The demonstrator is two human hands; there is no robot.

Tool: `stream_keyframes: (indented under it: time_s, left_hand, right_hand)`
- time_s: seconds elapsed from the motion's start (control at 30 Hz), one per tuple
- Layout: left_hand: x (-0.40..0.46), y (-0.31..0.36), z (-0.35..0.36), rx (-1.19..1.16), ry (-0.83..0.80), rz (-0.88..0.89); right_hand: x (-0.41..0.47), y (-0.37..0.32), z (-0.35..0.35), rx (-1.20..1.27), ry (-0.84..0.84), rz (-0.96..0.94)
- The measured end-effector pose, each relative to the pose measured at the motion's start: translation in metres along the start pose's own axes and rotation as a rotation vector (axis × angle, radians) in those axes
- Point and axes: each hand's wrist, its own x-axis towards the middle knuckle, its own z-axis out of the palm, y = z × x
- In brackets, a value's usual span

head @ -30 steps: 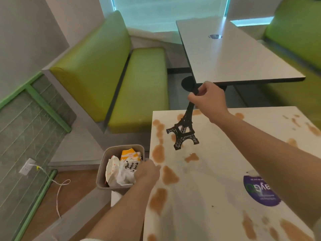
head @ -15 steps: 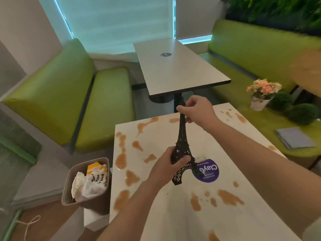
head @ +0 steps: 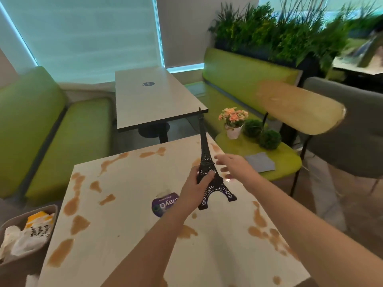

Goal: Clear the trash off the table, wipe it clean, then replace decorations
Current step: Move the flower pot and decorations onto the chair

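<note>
Over the table [head: 128,235] centre | my left hand [head: 195,190] grips tower model [head: 207,168] mid-shaft, right hand [head: 234,165] open beside it | trash binned [head: 24,230]; stains unwiped, flowerpot [head: 233,121] off-table

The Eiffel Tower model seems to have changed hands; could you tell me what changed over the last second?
The left hand, at the trash bin a second ago, has come up and now grips the Eiffel Tower model at its middle. The right hand, which pinched its top, has let go and is open beside it. The brown stains on the table are unchanged.
</note>
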Motion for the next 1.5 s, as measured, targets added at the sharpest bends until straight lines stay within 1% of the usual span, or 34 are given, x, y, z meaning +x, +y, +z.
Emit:
stream_keyframes:
  time_s: [0.07,0.13,0.2,0.3,0.43,0.5,0.6,0.67,0.8,0.97,1.1,1.2,1.3,1.4,1.5]
  left_hand:
    - [0.005,0.007,0.037,-0.019,-0.001,0.041]
    - [0.013,0.011,0.066,-0.029,0.014,0.049]
    - [0.02,0.015,0.095,-0.049,0.008,0.039]
    - [0.03,0.021,0.134,-0.07,-0.038,0.034]
    - [0.047,0.024,0.165,-0.005,-0.126,0.016]
    - [0.06,0.026,0.175,0.013,-0.183,-0.01]
    - [0.082,0.031,0.187,0.003,-0.252,-0.012]
    - [0.095,0.031,0.191,-0.006,-0.305,-0.017]
    - [0.149,0.022,0.193,0.022,-0.397,-0.051]
    - [0.201,0.013,0.196,0.108,-0.358,-0.094]
    - [0.236,0.011,0.2,0.176,-0.353,-0.091]
    - [0.263,0.011,0.202,0.228,-0.342,-0.037]
    - [0.288,0.014,0.205,0.251,-0.321,-0.004]
    - [0.313,0.003,0.212,0.29,-0.248,-0.009]
    - [0.334,-0.014,0.222,0.331,-0.137,-0.1]
  right_hand:
    - [-0.015,0.027,-0.026,0.057,-0.074,0.06]
    - [-0.027,0.045,-0.05,0.196,-0.125,0.072]
    - [-0.033,0.06,-0.078,0.258,-0.157,0.036]
    - [-0.035,0.077,-0.12,0.259,-0.204,-0.025]
    - [-0.026,0.102,-0.157,0.153,-0.184,-0.074]
    - [-0.015,0.11,-0.171,0.132,-0.155,-0.067]
    - [0.006,0.111,-0.187,0.15,-0.127,-0.068]
    - [0.02,0.112,-0.196,0.165,-0.141,-0.067]
    - [0.068,0.115,-0.218,0.244,-0.142,-0.032]
    - [0.125,0.129,-0.229,0.384,-0.095,0.036]
    - [0.157,0.129,-0.231,0.393,-0.064,0.036]
    - [0.188,0.13,-0.235,0.382,-0.096,0.025]
    - [0.219,0.131,-0.239,0.297,-0.11,-0.011]
    - [0.25,0.131,-0.245,0.104,-0.114,-0.049]
    - [0.282,0.141,-0.247,-0.027,-0.101,-0.091]
